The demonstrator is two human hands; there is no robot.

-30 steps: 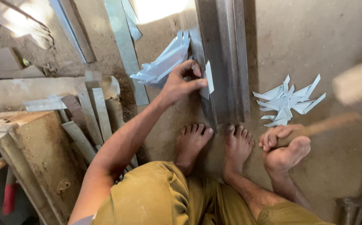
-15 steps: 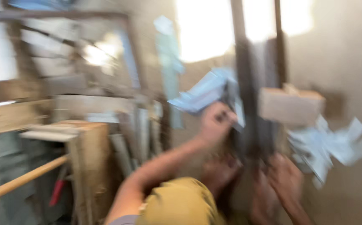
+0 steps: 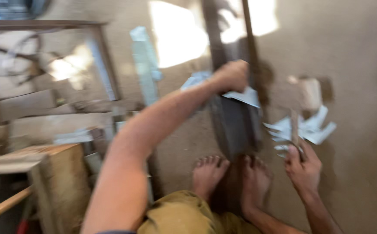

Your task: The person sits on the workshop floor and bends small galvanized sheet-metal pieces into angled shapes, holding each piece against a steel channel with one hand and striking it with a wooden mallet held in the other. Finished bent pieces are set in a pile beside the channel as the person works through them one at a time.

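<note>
The long metal channel [image 3: 234, 117] runs away from the person, its near end at the 2 bare feet. The left hand [image 3: 231, 76] grips its upper edge, fingers curled shut. Right of it, the right hand [image 3: 303, 167] clenches a mallet [image 3: 299, 108], head up, over metal offcuts [image 3: 314, 128] on the dusty concrete floor [image 3: 362, 65].

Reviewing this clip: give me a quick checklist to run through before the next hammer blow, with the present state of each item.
1. Left hand gripping the small metal plate against the long metal bar: ok.
2. Right hand closed on the hammer handle: ok, head raised beside the bar.
3. Bare feet away from the work: not ok, the toes sit right at the bar's near end.
4. Left fingers out of the hammer's path: cannot tell, the picture is blurred.
5. Plate lined up on the bar: cannot tell.
6. Loose metal cut-offs off the bar: ok, they lie on the floor to its right.
</note>
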